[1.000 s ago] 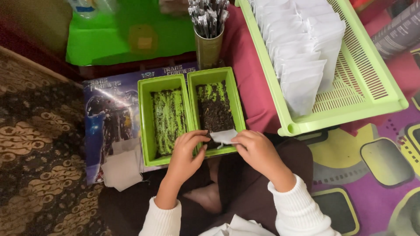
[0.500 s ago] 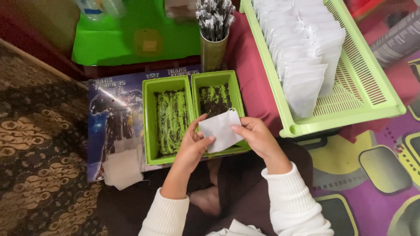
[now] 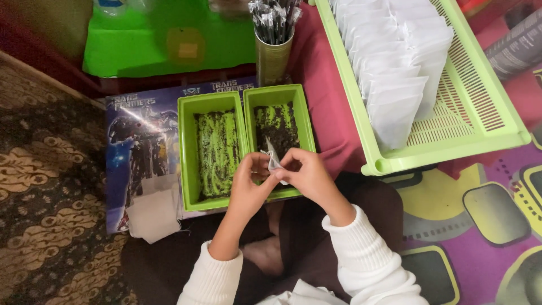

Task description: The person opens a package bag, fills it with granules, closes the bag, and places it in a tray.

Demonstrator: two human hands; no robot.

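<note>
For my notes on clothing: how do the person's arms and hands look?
Both arms wear white ribbed sleeves with thick cuffs, the left sleeve pushed up higher than the right sleeve. The left hand and right hand are bare, with no gloves; no rings or watch show.

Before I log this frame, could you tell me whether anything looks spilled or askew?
Nothing is spilled. Both hands, left hand and right hand, pinch a small white pouch over the right green tray. Only the loose white pouches lie askew, overhanging the printed box.

The small white pouch (image 3: 273,160) is mostly hidden between both hands' fingers; its contents cannot be told.
</note>
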